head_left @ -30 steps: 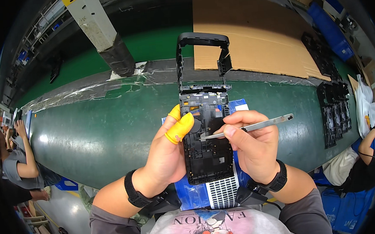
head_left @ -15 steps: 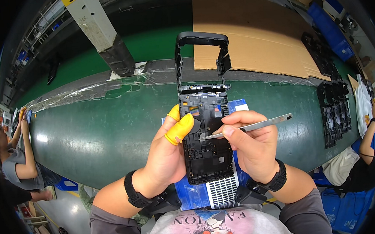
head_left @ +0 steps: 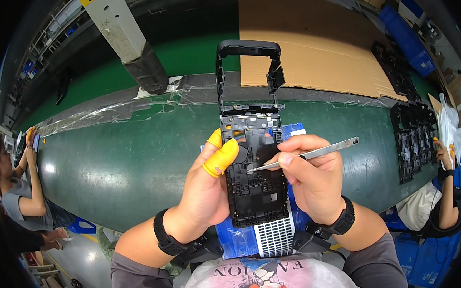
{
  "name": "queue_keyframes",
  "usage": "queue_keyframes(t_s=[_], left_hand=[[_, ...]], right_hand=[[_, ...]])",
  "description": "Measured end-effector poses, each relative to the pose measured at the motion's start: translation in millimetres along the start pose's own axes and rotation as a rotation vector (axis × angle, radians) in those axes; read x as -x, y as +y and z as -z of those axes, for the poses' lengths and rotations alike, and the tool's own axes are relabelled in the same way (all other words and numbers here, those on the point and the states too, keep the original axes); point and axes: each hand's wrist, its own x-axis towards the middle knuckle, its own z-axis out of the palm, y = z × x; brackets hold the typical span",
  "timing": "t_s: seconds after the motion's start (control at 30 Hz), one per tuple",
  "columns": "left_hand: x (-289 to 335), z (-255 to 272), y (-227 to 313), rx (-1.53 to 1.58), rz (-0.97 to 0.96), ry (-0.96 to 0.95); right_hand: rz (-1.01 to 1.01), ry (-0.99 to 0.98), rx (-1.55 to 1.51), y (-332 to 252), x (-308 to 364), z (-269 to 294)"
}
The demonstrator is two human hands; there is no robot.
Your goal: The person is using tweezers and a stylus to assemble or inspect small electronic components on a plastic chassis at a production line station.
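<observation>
My left hand [head_left: 199, 185], with yellow finger cots on thumb and a fingertip, grips the left edge of a black plastic housing [head_left: 260, 197]. The housing stands out in front of me; its far end is an open handle-like loop, its near part a flat tray with ribs and small brass-coloured dots. Metal tweezers [head_left: 331, 148] are pinched in my right hand [head_left: 317, 173]. Their tips rest at or just over a small greyish piece in the middle of the housing, beside my left thumb; whether they grip it I cannot tell.
Below the housing lie a blue plastic sheet [head_left: 236, 238] and a white sheet of black labels [head_left: 275, 239]. Cardboard [head_left: 309, 44] covers the far table. More black housings [head_left: 415, 138] stand at the right. A pillar [head_left: 121, 40] rises far left. Co-workers sit left [head_left: 31, 201] and right [head_left: 448, 202].
The tweezers and my right hand have shifted very slightly; my left hand keeps its hold on the housing. At the right, a co-worker's hand has moved lower and toward the stacked housings.
</observation>
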Motion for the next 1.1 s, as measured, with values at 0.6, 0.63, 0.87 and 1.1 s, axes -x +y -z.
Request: queue_keyframes(t_s=[0.6,0.63,0.87,1.1], left_hand=[[-1,-5,-2,-0.013,-0.01,0.004],[-1,-5,-2,-0.012,-0.008,0.002],[6,8,3,0.135,-0.097,0.145],[-16,9,-9,-0.098,-0.115,0.0]], right_hand=[[0.029,0.007,0.074,-1,2,1],[0.022,0.009,0.078,-1,2,2],[0.022,0.051,0.154,13,-6,-15],[-0.01,0.176,0.16,-22,-1,32]])
